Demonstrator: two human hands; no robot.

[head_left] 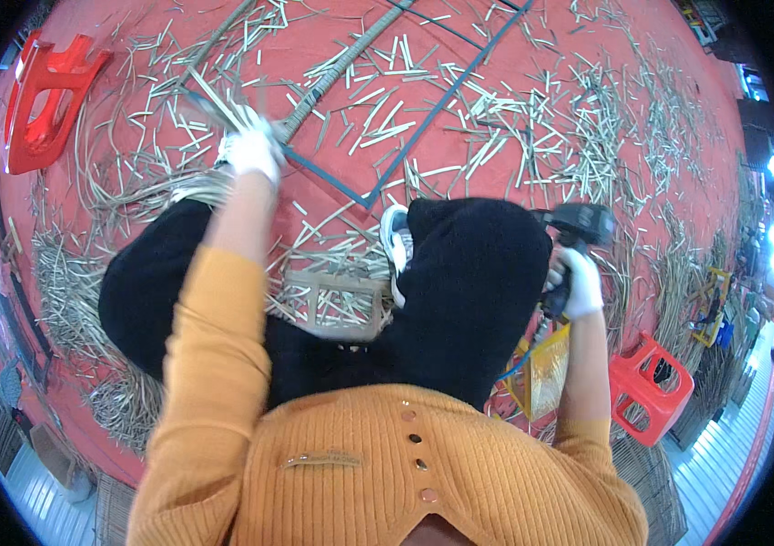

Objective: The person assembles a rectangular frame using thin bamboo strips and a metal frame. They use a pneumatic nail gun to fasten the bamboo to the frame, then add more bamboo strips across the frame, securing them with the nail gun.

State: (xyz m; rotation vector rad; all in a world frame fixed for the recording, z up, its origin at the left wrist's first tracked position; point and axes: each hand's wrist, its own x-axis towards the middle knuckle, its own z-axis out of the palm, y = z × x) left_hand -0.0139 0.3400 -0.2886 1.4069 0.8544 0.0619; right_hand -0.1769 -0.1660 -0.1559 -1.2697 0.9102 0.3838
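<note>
My right hand (576, 284), in a white glove, is closed round the grip of a black nail gun (584, 223), held beside my right knee. My left hand (254, 150), gloved in white too, is over the near left end of a dark frame (370, 198) on the floor. Motion blurs its fingers, and pale strips (209, 96) show right at them; whether it grips them I cannot make out. Beside that hand, a wrapped bar (337, 73) of the frame runs away from me.
Cut strips (578, 136) litter the red floor (314, 196). A red plastic stool (55, 96) lies at far left; another red stool (649, 387) is at right. Between my legs is a small wooden seat (337, 284). A yellow object (546, 373) with a blue hose (516, 366) is below my right knee.
</note>
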